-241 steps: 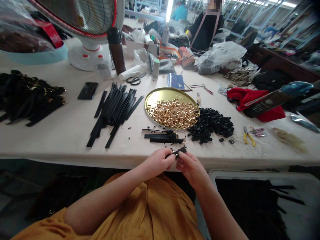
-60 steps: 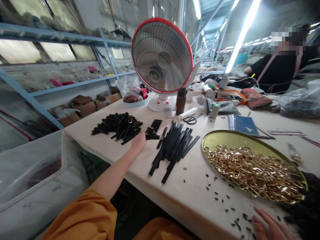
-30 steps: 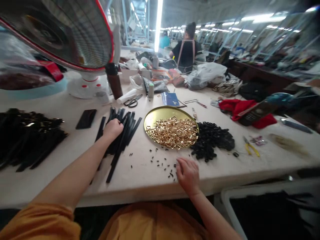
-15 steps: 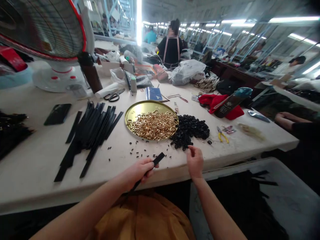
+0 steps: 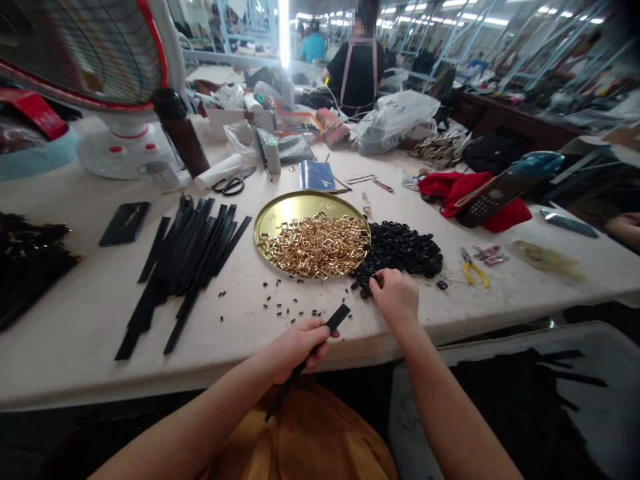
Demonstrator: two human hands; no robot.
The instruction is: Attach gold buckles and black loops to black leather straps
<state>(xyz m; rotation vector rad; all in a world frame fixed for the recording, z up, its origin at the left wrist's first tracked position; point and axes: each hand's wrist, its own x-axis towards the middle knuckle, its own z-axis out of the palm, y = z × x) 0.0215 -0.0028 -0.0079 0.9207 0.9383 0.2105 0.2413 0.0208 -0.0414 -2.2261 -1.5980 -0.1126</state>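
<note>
My left hand [image 5: 299, 345] is closed around a long black strap [image 5: 336, 319] near the table's front edge; the strap's free end points up and right, its other end hangs below my wrist. My right hand [image 5: 396, 297] rests at the near edge of a heap of small black rings [image 5: 407, 246], fingers curled into the heap; what they pinch is hidden. A round gold tray [image 5: 280, 212] full of small gold metal clips [image 5: 317, 244] lies just behind both hands. Tiny black bits [image 5: 287, 308] are scattered on the table between the tray and my left hand.
A bundle of black straps [image 5: 189, 257] lies to the left, with a phone [image 5: 125, 223] and a darker pile [image 5: 25, 260] beyond. A fan [image 5: 95, 60], bottle [image 5: 181, 132], scissors [image 5: 234, 183], blue booklet [image 5: 317, 176], red cloth [image 5: 483, 193] and yellow pliers [image 5: 472, 269] crowd the table. A person stands at the far end.
My left hand picked one strap from the bundle and brought it to the front edge. My right hand moved from the table edge up into the black rings.
</note>
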